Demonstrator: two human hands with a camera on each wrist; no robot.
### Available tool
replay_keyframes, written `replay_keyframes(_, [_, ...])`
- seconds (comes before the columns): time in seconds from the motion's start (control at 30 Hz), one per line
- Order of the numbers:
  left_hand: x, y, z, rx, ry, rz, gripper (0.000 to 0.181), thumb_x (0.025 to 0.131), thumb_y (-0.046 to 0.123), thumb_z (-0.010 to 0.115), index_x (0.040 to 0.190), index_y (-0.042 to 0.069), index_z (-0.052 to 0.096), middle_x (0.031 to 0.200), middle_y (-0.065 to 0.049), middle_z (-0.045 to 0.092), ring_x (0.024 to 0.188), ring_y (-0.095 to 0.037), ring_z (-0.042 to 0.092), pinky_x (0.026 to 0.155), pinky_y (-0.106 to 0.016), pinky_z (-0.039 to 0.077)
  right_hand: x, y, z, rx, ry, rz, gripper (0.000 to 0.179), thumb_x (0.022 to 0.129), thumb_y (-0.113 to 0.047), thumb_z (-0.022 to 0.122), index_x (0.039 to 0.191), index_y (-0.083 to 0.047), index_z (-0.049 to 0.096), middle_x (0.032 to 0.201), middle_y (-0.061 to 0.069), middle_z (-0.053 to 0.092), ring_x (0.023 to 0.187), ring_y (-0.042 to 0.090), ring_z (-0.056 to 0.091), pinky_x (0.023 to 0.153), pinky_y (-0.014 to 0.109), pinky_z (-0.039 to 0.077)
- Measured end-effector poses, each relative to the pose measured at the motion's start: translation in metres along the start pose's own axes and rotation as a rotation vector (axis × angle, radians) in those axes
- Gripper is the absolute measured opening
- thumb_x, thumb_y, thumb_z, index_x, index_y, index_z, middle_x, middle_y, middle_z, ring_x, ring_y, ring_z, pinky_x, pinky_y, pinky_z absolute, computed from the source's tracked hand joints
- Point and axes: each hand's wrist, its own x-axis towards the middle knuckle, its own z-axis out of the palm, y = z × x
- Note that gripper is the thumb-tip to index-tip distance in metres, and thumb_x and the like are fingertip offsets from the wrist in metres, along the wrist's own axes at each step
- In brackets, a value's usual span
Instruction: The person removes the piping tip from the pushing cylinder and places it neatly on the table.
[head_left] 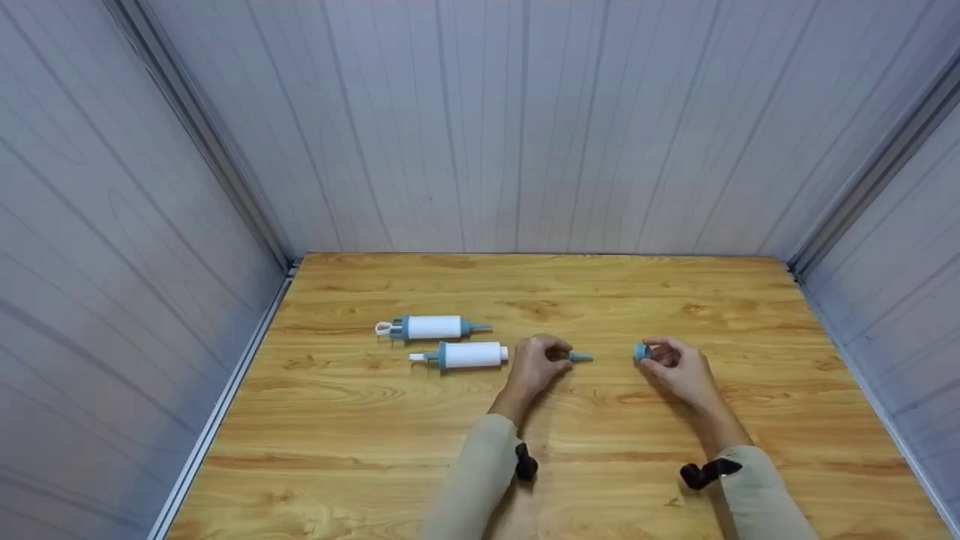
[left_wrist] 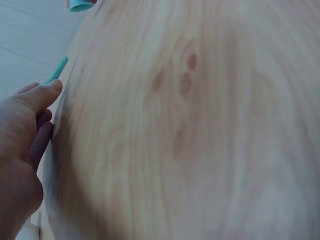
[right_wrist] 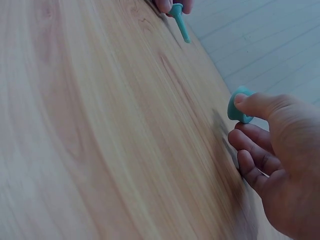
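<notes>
Where the nozzle (head_left: 581, 357) is: being pinched by the left hand (head_left: 536, 365) over the table (head_left: 360, 465), its thin tip being pointed toward the right hand's side.
Cap (head_left: 642, 352): being pinched between thumb and fingers of the right hand (head_left: 679, 367), being held apart from the nozzle.
Lower tube (head_left: 472, 355): being supported by the table, white end just beside the left hand.
Upper tube (head_left: 435, 327): being supported likewise, near the lower one, blue tip attached.

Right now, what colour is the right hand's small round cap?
The small round cap is blue-green, clearest in the right wrist view.
</notes>
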Motion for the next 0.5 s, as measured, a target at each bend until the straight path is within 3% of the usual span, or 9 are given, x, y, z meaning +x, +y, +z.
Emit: replay_keyframes(0.5, [0.0005,-0.0007,0.0004,0.097,0.000,0.029,0.020,0.095,0.009,0.091,0.115,0.010,0.088,0.115,-0.005,0.088,0.108,-0.018,0.083,0.092,-0.025,0.066,-0.0003,-0.0009,-0.0018,-0.076,-0.036,0.010,0.036,0.103,-0.006,0.081,0.136,0.004,0.075,0.111,0.023,0.076,0.084,0.003,0.062,0.075,0.017,0.053])
